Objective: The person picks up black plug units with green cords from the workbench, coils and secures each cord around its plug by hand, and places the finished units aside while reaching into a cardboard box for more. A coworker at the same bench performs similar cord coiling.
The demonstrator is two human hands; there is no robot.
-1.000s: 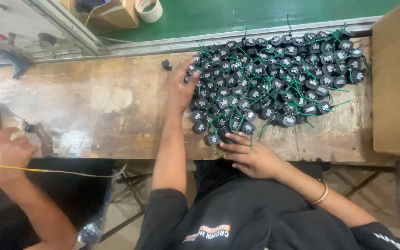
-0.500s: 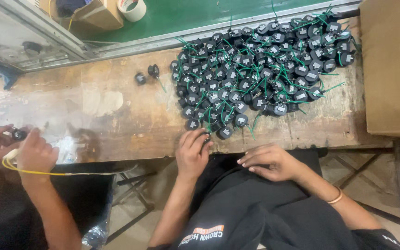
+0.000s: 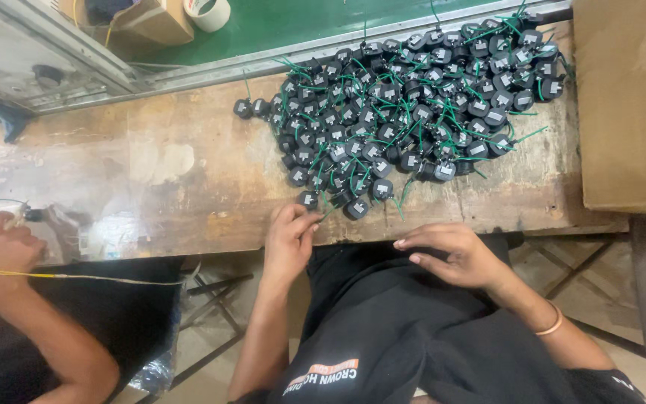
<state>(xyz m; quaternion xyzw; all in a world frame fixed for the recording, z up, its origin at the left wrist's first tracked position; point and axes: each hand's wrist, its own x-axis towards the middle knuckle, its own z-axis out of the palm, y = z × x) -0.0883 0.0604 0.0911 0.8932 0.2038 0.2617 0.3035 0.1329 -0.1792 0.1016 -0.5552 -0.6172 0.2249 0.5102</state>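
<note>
Worn wood, stained and pale in patches, was the surface [image 3: 151, 172] in front of me. At the far left a co-worker's hand [image 3: 3, 251] was closed around something small that I could not make out, and a yellow wire [image 3: 76, 276] ran from it toward the middle.

Next came two loose black parts [image 3: 251, 108], lying just apart from the upper left edge of the pile [image 3: 405, 97]. A second before, my left hand [image 3: 289, 241] had reached far up to that same corner. Now it had come back to the near edge of the surface. Its fingers were bent together and seemed to pinch a thin green lead [image 3: 328, 215], which ran up to the nearest black parts at the bottom of the pile. So the left hand was the one working at the pile.

The pile itself, many small round black parts with green leads, lay in the middle and right of the surface, well inside its far edge.

My right hand [image 3: 450, 251] had been touching the near parts a second before. It had pulled back and now rested at the surface edge, fingers loose and held nothing. At the far right a cardboard box [image 3: 622, 112] stood close to the pile.
</note>
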